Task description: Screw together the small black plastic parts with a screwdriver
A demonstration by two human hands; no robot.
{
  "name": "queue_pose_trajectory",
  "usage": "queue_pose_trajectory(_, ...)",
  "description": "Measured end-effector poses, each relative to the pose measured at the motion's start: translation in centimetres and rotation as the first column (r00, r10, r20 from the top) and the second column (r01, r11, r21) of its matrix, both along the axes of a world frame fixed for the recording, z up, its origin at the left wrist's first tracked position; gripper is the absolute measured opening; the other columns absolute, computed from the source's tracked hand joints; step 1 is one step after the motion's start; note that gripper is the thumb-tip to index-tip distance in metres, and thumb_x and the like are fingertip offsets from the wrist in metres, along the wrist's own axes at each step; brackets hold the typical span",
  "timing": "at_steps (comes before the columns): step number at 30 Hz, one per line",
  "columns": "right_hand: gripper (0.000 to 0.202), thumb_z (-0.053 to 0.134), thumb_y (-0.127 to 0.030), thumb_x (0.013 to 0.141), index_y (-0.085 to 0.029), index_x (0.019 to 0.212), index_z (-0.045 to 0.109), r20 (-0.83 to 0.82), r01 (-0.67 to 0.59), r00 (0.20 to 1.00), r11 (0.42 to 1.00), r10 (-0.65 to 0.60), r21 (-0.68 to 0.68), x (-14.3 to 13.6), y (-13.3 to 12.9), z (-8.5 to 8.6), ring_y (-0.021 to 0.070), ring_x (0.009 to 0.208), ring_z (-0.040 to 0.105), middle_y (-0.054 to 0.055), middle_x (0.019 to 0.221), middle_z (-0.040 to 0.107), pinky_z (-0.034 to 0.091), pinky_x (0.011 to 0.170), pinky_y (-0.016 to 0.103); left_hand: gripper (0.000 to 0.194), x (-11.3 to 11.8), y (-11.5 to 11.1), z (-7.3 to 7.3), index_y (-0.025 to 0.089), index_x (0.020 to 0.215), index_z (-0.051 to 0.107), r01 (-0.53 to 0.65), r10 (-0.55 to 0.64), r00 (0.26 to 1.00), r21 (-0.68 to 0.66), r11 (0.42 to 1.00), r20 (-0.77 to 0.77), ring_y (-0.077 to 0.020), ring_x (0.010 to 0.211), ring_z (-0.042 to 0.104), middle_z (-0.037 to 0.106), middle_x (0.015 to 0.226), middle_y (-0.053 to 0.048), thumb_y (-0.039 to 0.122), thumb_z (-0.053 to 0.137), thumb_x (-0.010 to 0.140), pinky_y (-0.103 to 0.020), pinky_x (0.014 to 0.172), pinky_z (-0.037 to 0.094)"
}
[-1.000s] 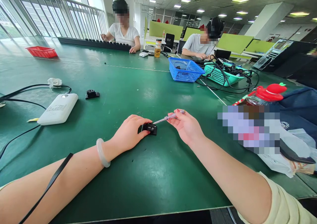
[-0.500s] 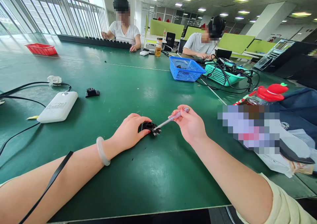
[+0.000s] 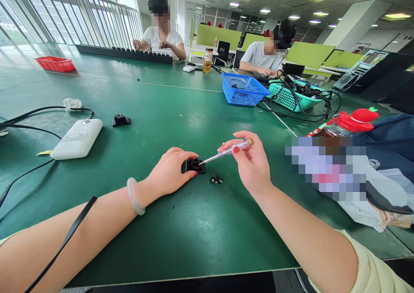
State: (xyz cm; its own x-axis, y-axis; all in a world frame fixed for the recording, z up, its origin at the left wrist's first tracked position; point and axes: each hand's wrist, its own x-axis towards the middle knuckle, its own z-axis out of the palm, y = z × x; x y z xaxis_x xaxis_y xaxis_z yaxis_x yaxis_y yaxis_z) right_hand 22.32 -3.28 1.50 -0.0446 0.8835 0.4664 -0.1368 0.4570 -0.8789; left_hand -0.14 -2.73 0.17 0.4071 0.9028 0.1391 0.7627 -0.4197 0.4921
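Note:
My left hand is closed on a small black plastic part, pressing it against the green table between thumb and fingers. In my right hand is a slim screwdriver with a clear purplish handle. Its metal tip meets the right side of the held part. Just to the right of that part lies a loose black piece with shiny metal prongs, apart from both hands. Another small black part stands farther off to the left.
A white power bank with black cables lies at left. A red basket, a blue basket and a cable-filled green basket stand farther back. Two people sit across the table. A red-lidded bottle and bags are at right.
The pronged black piece has come off the held part and now lies to its right. The screwdriver has shifted slightly, its handle right. One person opposite has lifted a hand.

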Motion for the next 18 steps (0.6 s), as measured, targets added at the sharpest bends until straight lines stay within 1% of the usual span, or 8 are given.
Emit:
queue_pose_trajectory(4,0.023,0.064,-0.042,0.095,-0.030,0.114,0.058,0.198,-0.033,0.980,0.997,0.017,0.075,-0.36,-0.55,-0.24,0.0196,0.095,0.072,0.000,0.095,0.074,0.054,0.098,0.044,0.041,-0.03,0.01,-0.06,0.023,0.124,0.068,0.002,-0.002,1.000,0.008,1.000,-0.001,-0.0319,0.123,0.055,0.073,0.118,-0.006,0.034,0.069,0.084,-0.049,0.107,0.047)
queue_pose_trajectory(6,0.025,0.061,-0.039,0.097,-0.031,0.120,0.058,0.280,-0.085,0.958,0.994,0.061,0.073,-0.36,-0.63,-0.34,0.0197,0.099,0.071,0.001,0.099,0.075,0.054,0.098,0.044,0.042,-0.06,0.01,-0.11,0.023,0.124,0.068,0.004,-0.004,1.000,0.013,1.000,-0.001,-0.0318,0.122,0.055,0.073,0.118,-0.006,0.034,0.070,0.084,-0.049,0.107,0.047)
queue_pose_trajectory(8,0.028,0.061,-0.035,0.097,-0.032,0.124,0.057,0.328,-0.144,0.937,0.989,0.122,0.044,-0.28,-0.64,-0.36,0.0195,0.101,0.071,0.001,0.100,0.076,0.053,0.099,0.043,0.043,-0.09,0.02,-0.16,0.022,0.125,0.068,0.010,-0.010,1.000,0.016,1.000,-0.003,-0.0315,0.122,0.055,0.073,0.119,-0.006,0.034,0.070,0.084,-0.048,0.107,0.047)
queue_pose_trajectory(11,0.027,0.066,-0.029,0.093,-0.030,0.119,0.059,0.359,-0.193,0.916,0.981,0.179,0.003,-0.13,-0.60,-0.33,0.0192,0.102,0.071,0.001,0.102,0.076,0.053,0.098,0.042,0.043,-0.12,0.05,-0.22,0.022,0.126,0.068,0.016,-0.016,1.000,0.017,1.000,-0.009,-0.0308,0.122,0.055,0.073,0.119,-0.005,0.034,0.071,0.085,-0.048,0.107,0.047)
queue_pose_trajectory(14,0.016,0.069,-0.025,0.090,-0.028,0.105,0.064,0.371,-0.214,0.908,0.977,0.194,0.013,-0.05,-0.50,-0.37,0.0192,0.102,0.071,0.001,0.105,0.075,0.056,0.094,0.040,0.044,-0.13,0.06,-0.28,0.023,0.128,0.068,0.019,-0.019,1.000,0.017,1.000,-0.015,-0.0301,0.122,0.055,0.073,0.120,-0.005,0.033,0.071,0.086,-0.047,0.107,0.047)
queue_pose_trajectory(16,0.009,0.066,-0.024,0.093,-0.028,0.101,0.066,0.338,-0.196,0.926,0.980,0.169,0.047,-0.04,-0.43,-0.36,0.0185,0.103,0.071,0.001,0.104,0.075,0.057,0.094,0.039,0.044,-0.14,0.06,-0.31,0.022,0.129,0.067,0.016,-0.016,1.000,0.019,1.000,-0.019,-0.0300,0.122,0.054,0.073,0.120,-0.005,0.033,0.071,0.086,-0.047,0.107,0.047)
queue_pose_trajectory(18,0.009,0.064,-0.024,0.095,-0.028,0.103,0.066,0.260,-0.142,0.959,0.986,0.113,0.092,-0.04,-0.37,-0.23,0.0174,0.103,0.072,0.000,0.103,0.075,0.057,0.097,0.039,0.044,-0.14,0.06,-0.34,0.023,0.129,0.067,0.009,-0.008,1.000,0.020,1.000,-0.025,-0.0302,0.123,0.054,0.072,0.120,-0.005,0.034,0.071,0.086,-0.047,0.108,0.047)
